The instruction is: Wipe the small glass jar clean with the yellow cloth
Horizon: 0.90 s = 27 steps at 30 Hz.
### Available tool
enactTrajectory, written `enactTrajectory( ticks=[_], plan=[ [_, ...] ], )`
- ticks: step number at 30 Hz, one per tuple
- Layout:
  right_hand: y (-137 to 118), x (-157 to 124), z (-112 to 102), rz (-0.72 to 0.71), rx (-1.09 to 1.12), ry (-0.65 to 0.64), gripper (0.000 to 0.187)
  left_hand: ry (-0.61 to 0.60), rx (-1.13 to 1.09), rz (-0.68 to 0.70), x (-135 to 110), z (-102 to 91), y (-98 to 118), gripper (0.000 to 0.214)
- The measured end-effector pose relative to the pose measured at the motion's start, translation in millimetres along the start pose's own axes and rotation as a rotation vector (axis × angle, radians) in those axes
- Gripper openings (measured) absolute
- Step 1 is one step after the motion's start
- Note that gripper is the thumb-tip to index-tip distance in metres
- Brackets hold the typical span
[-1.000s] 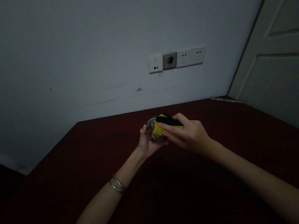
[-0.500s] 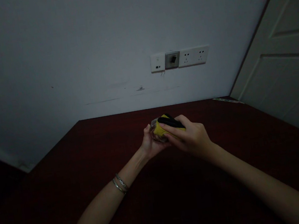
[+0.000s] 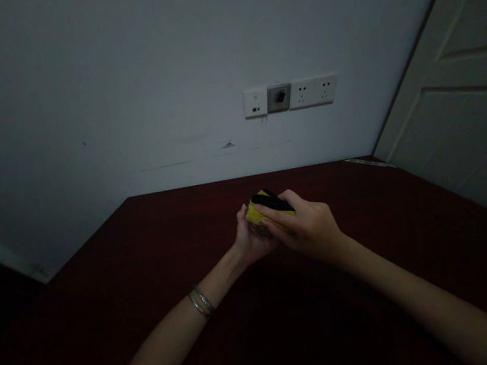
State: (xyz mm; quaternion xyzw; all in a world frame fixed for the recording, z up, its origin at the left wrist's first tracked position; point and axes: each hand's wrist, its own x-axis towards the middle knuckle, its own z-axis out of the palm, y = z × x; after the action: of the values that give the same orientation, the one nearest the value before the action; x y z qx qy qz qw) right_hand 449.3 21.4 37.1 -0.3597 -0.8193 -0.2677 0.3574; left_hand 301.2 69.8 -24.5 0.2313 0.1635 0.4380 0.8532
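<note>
Yellow-and-black pad: gripped in right hand; sits farther over the clear object than half a second ago, hiding more of it, seemingly being worked across its surface. Long axis slants from upper left, beside left hand, to lower right, into right hand's grasp. Clear object: cupped in left hand, over bench; axis cannot be told.

Left hand cupped, right hand close beside with fingers bent.
</note>
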Motion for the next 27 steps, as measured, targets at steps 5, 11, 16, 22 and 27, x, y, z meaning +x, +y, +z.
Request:
enactTrajectory(
  ticks=[5,11,16,22,27],
  plan=[
    [6.1,1.8,-3.1,0.048,0.013,0.026,0.032,0.008,-0.004,-0.010,-1.6,3.0,6.9,0.057],
    [-8.6,-1.5,-1.7,-0.093,0.047,-0.056,0.033,-0.046,0.028,0.059,-0.7,3.6,5.6,0.052],
    [-1.6,1.9,-4.4,0.025,-0.020,0.005,0.032,-0.052,0.013,-0.031,-1.6,2.4,4.6,0.057],
    [6.5,1.8,-7.3,0.009,0.018,0.038,0.030,-0.044,0.026,0.086,-3.7,5.9,20.7,0.064],
    [-7.8,-1.3,-2.8,-0.059,0.040,-0.047,0.031,-0.001,0.022,0.114,-2.4,5.4,15.4,0.057]
  ],
)
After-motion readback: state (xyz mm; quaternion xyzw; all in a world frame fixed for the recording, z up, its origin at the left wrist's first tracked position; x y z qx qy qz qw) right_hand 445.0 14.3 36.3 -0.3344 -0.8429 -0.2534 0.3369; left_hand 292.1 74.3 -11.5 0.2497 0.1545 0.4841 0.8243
